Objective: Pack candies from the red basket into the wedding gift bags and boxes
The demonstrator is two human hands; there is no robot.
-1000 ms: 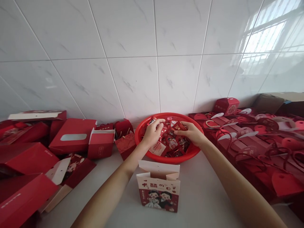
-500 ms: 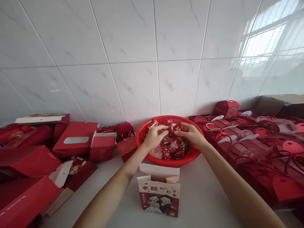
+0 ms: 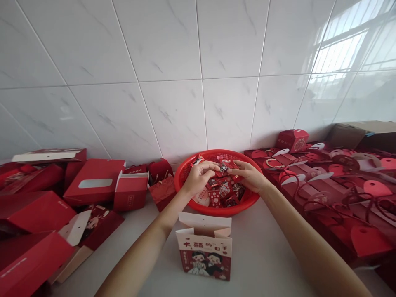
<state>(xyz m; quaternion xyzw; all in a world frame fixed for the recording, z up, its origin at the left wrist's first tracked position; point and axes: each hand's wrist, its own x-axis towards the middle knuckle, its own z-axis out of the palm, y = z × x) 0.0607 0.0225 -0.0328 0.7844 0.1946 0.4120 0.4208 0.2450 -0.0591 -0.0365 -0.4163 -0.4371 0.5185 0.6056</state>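
Note:
A red plastic basket full of small wrapped candies stands by the wall, and both my hands are over it. My left hand is closed in a pinch at one side of a shiny wrapped candy. From the other side, the fingertips of my right hand close on the same candy, with a red packet under them. Its exact hold is partly hidden. Nearer to me, an open-topped paper gift box with a cartoon couple printed on it stands upright between my forearms.
Red gift boxes lie piled on the left, some open or tipped over. Many red boxes with rope handles fill the right side. A brown carton sits at the far right. A white tiled wall rises behind the table.
My hands have come closer together above the basket. A shiny candy now shows between their fingertips. The view has shifted slightly; the gift box stays in place.

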